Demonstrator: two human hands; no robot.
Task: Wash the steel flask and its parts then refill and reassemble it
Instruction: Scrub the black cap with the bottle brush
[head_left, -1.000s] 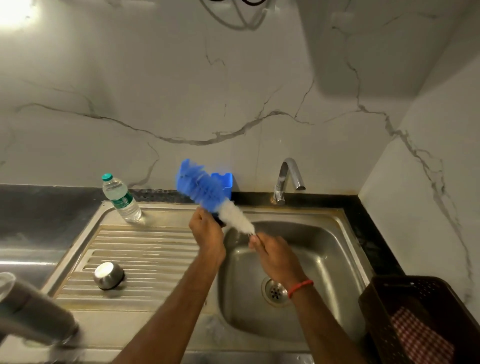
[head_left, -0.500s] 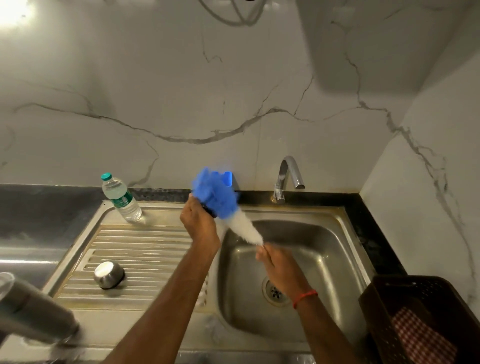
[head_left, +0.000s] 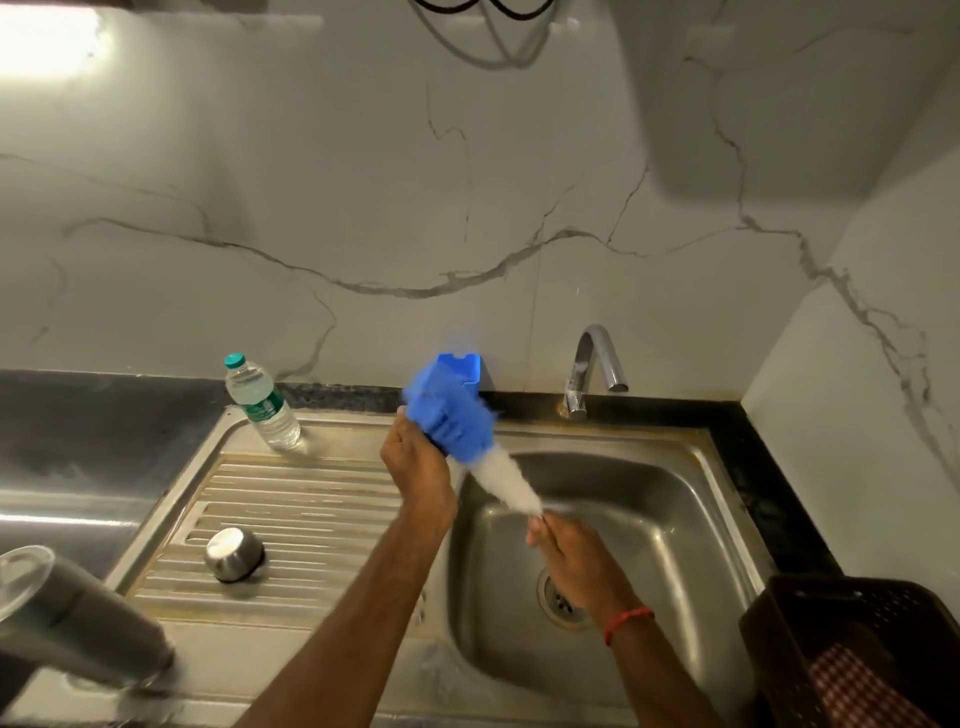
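The sink (head_left: 675, 467) basin lies open beneath both hands, with the tap (head_left: 592, 364) at its far edge and a brown basket (head_left: 779, 649) near right. The steel flask (head_left: 78, 618), blurred, lies at the near-left tabletop edge; its steel cap (head_left: 234, 553) sits on the drainboard (head_left: 311, 499). The left hand (head_left: 415, 467) grips the brush (head_left: 457, 421) at its blue bristles, and the right hand (head_left: 571, 551) pinches its thin end.

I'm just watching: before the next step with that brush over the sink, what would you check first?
1. Brush grip: right hand pinches the brush's thin end, ok.
2. Left hand grips a dark part, mostly hidden by bristles: clean, cannot tell.
3. Water from tap: none visible, not ok for rinsing.
4. Steel cap: resting on the draining board, ok.
5. Flask: blurred at near left, washed, cannot tell.
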